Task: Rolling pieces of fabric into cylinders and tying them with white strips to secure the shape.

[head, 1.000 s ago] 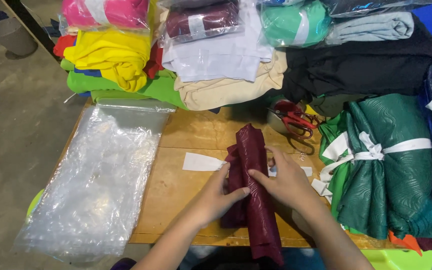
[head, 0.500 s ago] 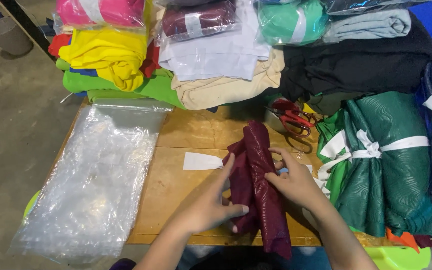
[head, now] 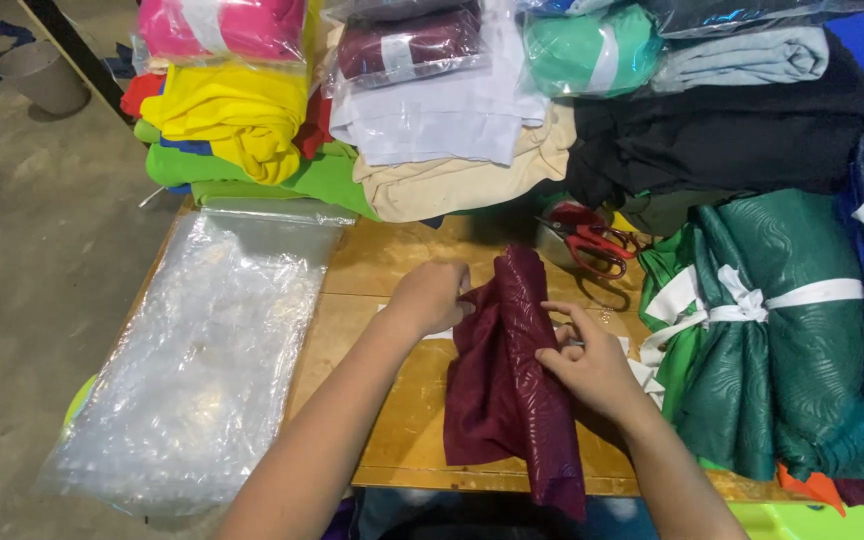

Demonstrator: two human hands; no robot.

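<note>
Nearest the viewer, the maroon cloth lies lengthwise on the wooden table, its lower end hanging over the near edge. The right hand rests on the cloth's right side, fingers curled and pinching a fold. The left hand grips the cloth's upper left edge, fingers closed around it. Left of the hands, a clear plastic bag lies flat. To the right sits a green fabric bundle tied with a white strip. Beyond the cloth, red-handled scissors lie before stacked folded fabrics
</note>
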